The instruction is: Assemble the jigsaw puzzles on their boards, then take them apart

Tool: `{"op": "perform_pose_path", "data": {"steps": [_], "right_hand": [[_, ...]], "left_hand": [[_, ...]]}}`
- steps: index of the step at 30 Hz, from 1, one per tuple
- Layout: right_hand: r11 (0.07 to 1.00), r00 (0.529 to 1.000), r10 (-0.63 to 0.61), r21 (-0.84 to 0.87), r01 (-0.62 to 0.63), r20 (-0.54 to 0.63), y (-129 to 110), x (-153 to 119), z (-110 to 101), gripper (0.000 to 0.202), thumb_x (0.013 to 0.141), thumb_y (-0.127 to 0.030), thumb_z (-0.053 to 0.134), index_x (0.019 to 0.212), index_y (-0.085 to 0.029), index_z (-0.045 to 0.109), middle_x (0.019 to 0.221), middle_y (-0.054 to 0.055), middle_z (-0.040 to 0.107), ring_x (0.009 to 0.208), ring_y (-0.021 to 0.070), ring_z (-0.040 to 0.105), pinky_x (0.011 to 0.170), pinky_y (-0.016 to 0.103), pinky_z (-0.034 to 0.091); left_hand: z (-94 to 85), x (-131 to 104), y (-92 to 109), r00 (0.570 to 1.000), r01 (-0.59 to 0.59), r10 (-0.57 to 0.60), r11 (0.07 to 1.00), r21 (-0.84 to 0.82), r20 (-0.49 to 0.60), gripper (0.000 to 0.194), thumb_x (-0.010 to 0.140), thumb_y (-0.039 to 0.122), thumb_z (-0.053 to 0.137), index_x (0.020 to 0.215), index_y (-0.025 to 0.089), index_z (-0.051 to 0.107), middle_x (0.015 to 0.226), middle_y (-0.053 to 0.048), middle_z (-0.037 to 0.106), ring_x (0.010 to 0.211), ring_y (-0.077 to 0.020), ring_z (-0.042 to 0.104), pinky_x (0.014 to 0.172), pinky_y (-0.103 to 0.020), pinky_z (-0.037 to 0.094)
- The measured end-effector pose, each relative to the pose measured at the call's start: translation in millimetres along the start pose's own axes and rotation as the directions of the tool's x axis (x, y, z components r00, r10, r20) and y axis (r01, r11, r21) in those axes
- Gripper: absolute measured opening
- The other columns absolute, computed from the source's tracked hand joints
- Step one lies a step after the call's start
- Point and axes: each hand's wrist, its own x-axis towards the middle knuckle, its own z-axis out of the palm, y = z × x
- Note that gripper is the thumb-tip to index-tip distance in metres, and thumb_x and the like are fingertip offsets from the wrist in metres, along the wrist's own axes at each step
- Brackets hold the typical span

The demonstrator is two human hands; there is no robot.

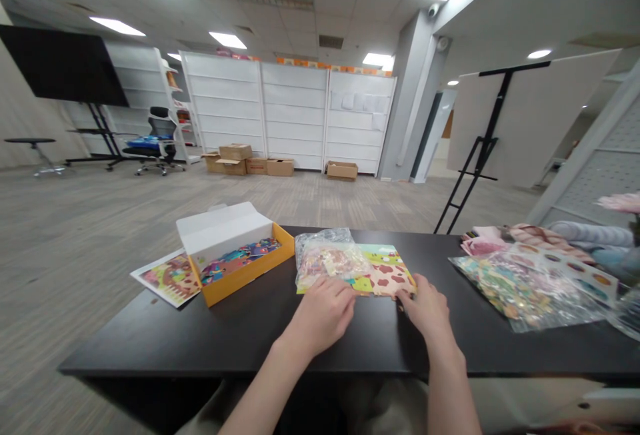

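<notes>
On the black table lies a colourful picture sheet with brown-red patches and green areas. A clear plastic bag with small coloured pieces rests over its left part. My left hand has its fingers curled together at the near edge of the bag and sheet; what they grip, if anything, is hidden. My right hand pinches the sheet's near right corner between thumb and fingers. To the left stands an open yellow box with a white lid, holding blue and multicoloured pieces.
A printed picture lies partly under the box. At the right of the black table are another bag of pieces, a white card with round holes and rolled fabrics. A black easel stands beyond.
</notes>
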Motion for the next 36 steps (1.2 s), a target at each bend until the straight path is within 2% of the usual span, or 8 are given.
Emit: {"op": "perform_pose_path", "data": {"steps": [3,7,11,14,19,24,31,36], "right_hand": [[0.999,0.999,0.032,0.004,-0.032,-0.010,-4,0,1,0.056,0.086,-0.039,0.054,0.137,-0.015,0.055,0.118,0.021,0.065,0.106,0.0382,0.063,0.084,0.045,0.049],[0.986,0.995,0.002,0.169,0.014,-0.095,1,5,5,0.051,0.080,-0.034,0.058,0.126,-0.012,0.063,0.116,0.020,0.064,0.108,0.0333,0.061,0.088,0.040,0.048],[0.942,0.989,-0.061,0.319,0.101,-0.134,7,9,5,0.043,0.072,-0.027,0.055,0.110,-0.014,0.070,0.102,0.015,0.070,0.108,0.0307,0.059,0.088,0.036,0.048],[0.902,0.994,-0.087,0.417,0.108,-0.069,11,6,0,0.042,0.071,-0.032,0.053,0.105,-0.017,0.071,0.093,0.011,0.073,0.089,0.0273,0.065,0.077,0.034,0.049],[0.846,0.992,0.010,0.530,0.060,-0.130,11,-3,-11,0.043,0.071,-0.041,0.049,0.098,-0.017,0.073,0.086,0.011,0.075,0.074,0.0257,0.066,0.070,0.035,0.048],[0.818,0.962,0.095,0.570,0.071,-0.257,6,-6,-16,0.040,0.071,-0.042,0.054,0.095,-0.016,0.073,0.096,0.015,0.076,0.080,0.0276,0.067,0.074,0.036,0.049],[0.577,0.997,-0.058,0.813,0.080,-0.057,0,-10,-12,0.040,0.077,-0.052,0.066,0.093,-0.016,0.074,0.092,0.013,0.077,0.080,0.0267,0.069,0.072,0.036,0.053],[0.407,0.958,-0.273,0.913,0.026,0.094,-19,-23,-27,0.043,0.075,-0.057,0.075,0.094,-0.018,0.076,0.100,0.012,0.078,0.087,0.0272,0.071,0.078,0.037,0.056]], "left_hand": [[6.2,-2,7,0.986,0.035,-0.032,0.999,-0.015,0.162,0.025,0.095,0.028,0.057,0.117,0.020,0.064,0.120,-0.009,0.067,0.114,-0.0270,0.061,0.099,-0.044,0.049],[10.0,-4,9,0.967,0.138,-0.136,0.990,0.006,0.217,0.043,0.094,0.036,0.061,0.133,0.019,0.056,0.135,-0.013,0.060,0.124,-0.0317,0.056,0.104,-0.049,0.046],[5.8,-4,8,0.960,0.143,-0.140,0.990,0.007,0.243,0.037,0.092,0.038,0.063,0.124,0.019,0.062,0.129,-0.012,0.064,0.120,-0.0315,0.058,0.103,-0.048,0.046],[0.7,-4,9,0.954,0.148,-0.150,0.989,0.028,0.260,0.032,0.091,0.039,0.065,0.116,0.019,0.066,0.117,-0.011,0.068,0.113,-0.0312,0.061,0.100,-0.048,0.048],[-4.8,-4,10,0.945,0.157,-0.160,0.987,0.033,0.286,0.028,0.091,0.039,0.065,0.109,0.018,0.068,0.107,-0.010,0.069,0.105,-0.0310,0.062,0.096,-0.048,0.050],[-2.9,-5,6,0.951,0.146,-0.149,0.989,0.031,0.271,0.026,0.091,0.038,0.066,0.108,0.019,0.069,0.106,-0.010,0.069,0.105,-0.0305,0.062,0.095,-0.047,0.050],[-6.7,-1,3,0.993,0.028,-0.032,0.999,0.034,0.110,0.017,0.098,0.027,0.053,0.095,0.020,0.068,0.098,-0.007,0.067,0.096,-0.0233,0.062,0.086,-0.038,0.051],[-21.8,-5,-15,0.987,0.158,-0.152,0.977,0.145,-0.053,0.017,0.095,0.025,0.055,0.083,0.020,0.066,0.101,-0.009,0.062,0.101,-0.0260,0.058,0.086,-0.042,0.049]]}}
